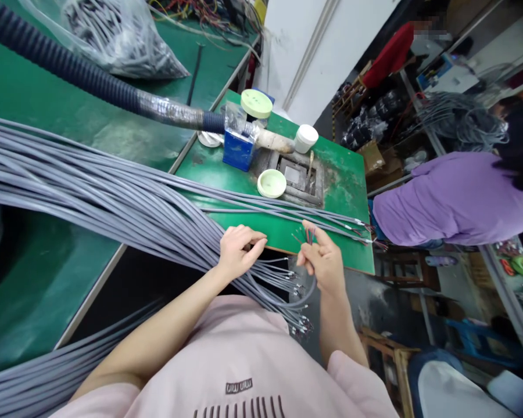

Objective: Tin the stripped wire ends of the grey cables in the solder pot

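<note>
One pink shirt [244, 360] is sitting nearest us, with white-tipped cable ends [298, 287] hanging just beyond it. Our right grip [325, 261] is closing thumb and fingers on the end of a grey cable [304, 300], whose thin coloured wires are fanning out above the fingertips while its length is bending below and back toward the bundle. Our left grip [239, 249] is resting over the grey bundle [148, 215] with its fingers loosely curled; we are not managing to tell whether it has hold of any strand. Farther on, several separate cables [314, 216] are lying across the green desk [348, 186], their stripped ends reaching its right edge. Behind them, an open pale tub [271, 183] is standing just beside a metal-framed recess [296, 177], and a white cup [306, 138] is standing past that. A dark ribbed hose [108, 81] is running to the blue box [237, 152]. Well apart, to the right, a person in purple [457, 197] is leaning among cables.
</note>
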`<act>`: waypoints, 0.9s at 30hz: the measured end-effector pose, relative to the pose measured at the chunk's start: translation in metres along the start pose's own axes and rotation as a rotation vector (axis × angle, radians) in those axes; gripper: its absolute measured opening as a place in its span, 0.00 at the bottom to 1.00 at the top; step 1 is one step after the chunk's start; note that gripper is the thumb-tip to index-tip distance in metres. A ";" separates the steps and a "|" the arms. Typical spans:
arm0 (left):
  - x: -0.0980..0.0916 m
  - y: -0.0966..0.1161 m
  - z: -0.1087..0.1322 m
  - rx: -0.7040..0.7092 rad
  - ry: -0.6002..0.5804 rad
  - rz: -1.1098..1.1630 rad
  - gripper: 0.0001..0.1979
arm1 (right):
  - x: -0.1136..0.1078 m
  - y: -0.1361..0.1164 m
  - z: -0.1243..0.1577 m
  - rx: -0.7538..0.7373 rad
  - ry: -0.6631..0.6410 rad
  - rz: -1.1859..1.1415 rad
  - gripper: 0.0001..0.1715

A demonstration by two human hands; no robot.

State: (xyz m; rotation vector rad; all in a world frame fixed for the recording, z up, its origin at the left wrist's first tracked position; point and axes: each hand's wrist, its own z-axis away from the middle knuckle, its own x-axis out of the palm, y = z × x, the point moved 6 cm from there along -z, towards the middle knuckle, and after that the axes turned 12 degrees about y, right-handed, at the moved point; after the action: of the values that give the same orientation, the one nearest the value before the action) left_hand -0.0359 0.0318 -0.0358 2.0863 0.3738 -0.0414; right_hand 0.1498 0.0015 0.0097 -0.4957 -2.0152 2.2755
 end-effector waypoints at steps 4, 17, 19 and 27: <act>0.029 0.009 0.030 -0.698 -0.220 0.546 0.13 | 0.006 0.020 0.032 0.057 0.008 -0.043 0.38; 0.053 0.042 0.059 -1.054 -0.343 0.865 0.15 | 0.020 0.039 0.057 0.082 -0.130 -0.080 0.40; 0.053 0.041 0.061 -1.064 -0.347 0.868 0.16 | 0.021 0.040 0.058 0.098 -0.133 -0.084 0.41; 0.056 0.037 0.065 -1.099 -0.381 0.868 0.17 | 0.020 0.043 0.060 0.146 -0.121 -0.075 0.43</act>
State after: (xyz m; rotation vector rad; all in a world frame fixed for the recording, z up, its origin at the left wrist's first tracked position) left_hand 0.0362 -0.0271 -0.0493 0.9639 -0.6412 0.2318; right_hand 0.1216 -0.0570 -0.0301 -0.2728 -1.8633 2.4374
